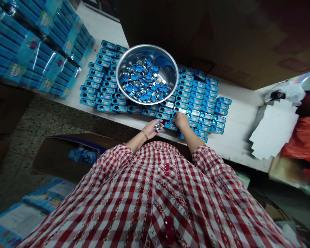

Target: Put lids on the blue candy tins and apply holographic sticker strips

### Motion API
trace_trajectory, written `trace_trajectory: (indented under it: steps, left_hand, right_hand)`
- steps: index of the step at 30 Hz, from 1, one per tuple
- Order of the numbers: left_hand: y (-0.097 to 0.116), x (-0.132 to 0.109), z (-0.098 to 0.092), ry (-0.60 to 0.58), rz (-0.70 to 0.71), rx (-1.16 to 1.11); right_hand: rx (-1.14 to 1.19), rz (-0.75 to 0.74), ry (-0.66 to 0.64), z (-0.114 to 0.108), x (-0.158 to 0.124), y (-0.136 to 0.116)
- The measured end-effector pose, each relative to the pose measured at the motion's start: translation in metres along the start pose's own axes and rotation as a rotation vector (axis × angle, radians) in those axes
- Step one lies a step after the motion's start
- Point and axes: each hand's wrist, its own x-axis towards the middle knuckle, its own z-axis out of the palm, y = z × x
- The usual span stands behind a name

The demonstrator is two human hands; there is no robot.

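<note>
My left hand (151, 129), palm up near the table's front edge, is curled around several small round metal caps (157, 126). My right hand (181, 120) reaches down onto the rows of blue boxes (184, 93), its fingers pinched together at one of the front boxes. Whatever those fingertips hold is hidden. Boxes on the left show dark round holes; many on the right show a blue or silver round in that spot. Resting on the rows, a steel bowl (172, 90) contains a heap of blue and silver caps (144, 81).
Plastic-wrapped packs of blue boxes (41, 51) stand at the left of the white table (237, 120). A large brown carton (217, 38) rises behind the rows. White card (275, 129) and an orange bag (303, 137) lie at right. An open carton (59, 155) sits below left.
</note>
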Motion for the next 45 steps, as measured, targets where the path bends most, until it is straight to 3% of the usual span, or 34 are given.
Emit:
trace_trajectory:
  steps: [6, 9, 13, 15, 19, 22, 25, 28, 31, 34, 37, 40, 45]
  left_hand:
    - [-0.002, -0.003, 0.000, -0.071, 0.017, 0.008]
    - [-0.003, -0.001, -0.001, -0.090, 0.014, 0.109]
    - [-0.006, 0.004, 0.001, -0.094, 0.054, 0.356]
    - [-0.010, 0.008, 0.004, -0.104, 0.107, 0.529]
    - [-0.013, 0.013, 0.008, -0.101, 0.179, 0.826]
    - [-0.009, 0.013, 0.011, -0.074, 0.226, 0.995]
    - [-0.005, 0.011, 0.015, -0.037, 0.346, 1.088]
    - [-0.003, 0.009, 0.016, 0.007, 0.348, 0.935]
    - [-0.001, 0.008, 0.012, 0.014, 0.194, 0.585]
    - [0.004, 0.007, 0.006, 0.008, 0.063, 0.199]
    - [0.012, 0.005, 0.004, -0.009, 0.023, -0.033]
    - [0.017, 0.004, 0.007, -0.011, 0.011, -0.120]
    - [0.020, 0.004, 0.010, 0.000, 0.005, -0.148]
  right_hand:
    - [-0.104, 0.068, -0.121, -0.006, 0.013, -0.010]
    - [-0.072, -0.001, -0.081, -0.008, 0.005, -0.006]
    - [0.299, -0.228, 0.028, -0.002, -0.014, -0.006]
    - [0.483, -0.280, -0.056, 0.003, -0.020, -0.009]
    - [0.768, -0.274, -0.302, 0.013, -0.027, -0.013]
    - [0.932, -0.289, -0.291, 0.017, -0.033, -0.013]
    - [1.038, -0.179, -0.323, 0.020, -0.039, -0.013]
    - [1.108, -0.075, -0.360, 0.019, -0.036, -0.006]
    - [1.033, 0.010, -0.206, 0.014, -0.023, 0.011]
    - [0.718, 0.025, -0.019, 0.006, -0.006, 0.023]
    - [0.304, -0.042, 0.076, -0.005, 0.010, 0.018]
    - [0.048, -0.033, 0.053, -0.015, 0.022, 0.004]
    - [-0.078, -0.013, -0.035, -0.021, 0.034, -0.005]
